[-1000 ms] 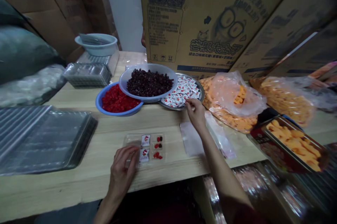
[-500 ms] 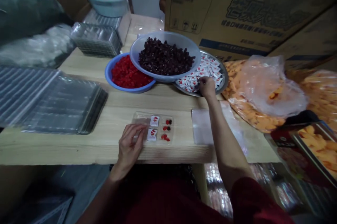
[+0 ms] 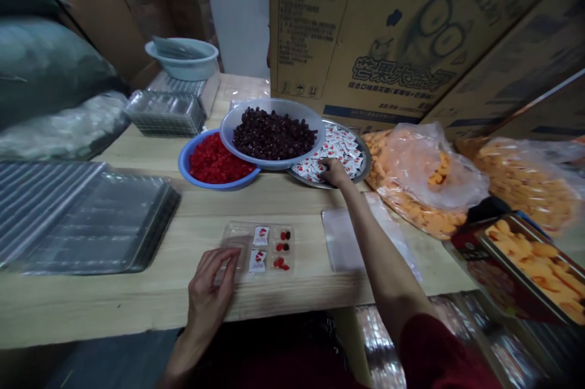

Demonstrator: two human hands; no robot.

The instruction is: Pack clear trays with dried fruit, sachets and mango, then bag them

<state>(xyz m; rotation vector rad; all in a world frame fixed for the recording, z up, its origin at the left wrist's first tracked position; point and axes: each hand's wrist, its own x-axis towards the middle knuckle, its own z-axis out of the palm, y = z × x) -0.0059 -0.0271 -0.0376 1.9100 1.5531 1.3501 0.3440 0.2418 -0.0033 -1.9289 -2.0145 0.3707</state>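
A clear compartment tray [image 3: 235, 231] lies near the table's front edge. Two white packets with red print [image 3: 261, 235] sit in its middle, and small red and dark candies [image 3: 281, 247] fill compartments on its right. My left hand [image 3: 214, 279] is at the tray's left side, thumb and fingers curved toward each other; whether they pinch its edge is unclear. Further back, my right hand [image 3: 334, 172] reaches into a round metal tray [image 3: 364, 163] full of white packets [image 3: 350, 148], its fingertips hidden among them. Beside it stand a bowl of dark candies [image 3: 274, 135] and a blue bowl of red candies [image 3: 218, 160].
Stacked clear trays [image 3: 123, 218] lie at left, more [image 3: 167, 113] behind under a light blue bowl [image 3: 185, 66]. Bags of orange snacks [image 3: 411, 182] and an open box [image 3: 484, 267] are at right. Large cartons [image 3: 361, 41] rise behind the table.
The view has tilted up, so the table sits lower in the picture. My right hand has shifted slightly left within the packets; my left hand remains at the clear tray.
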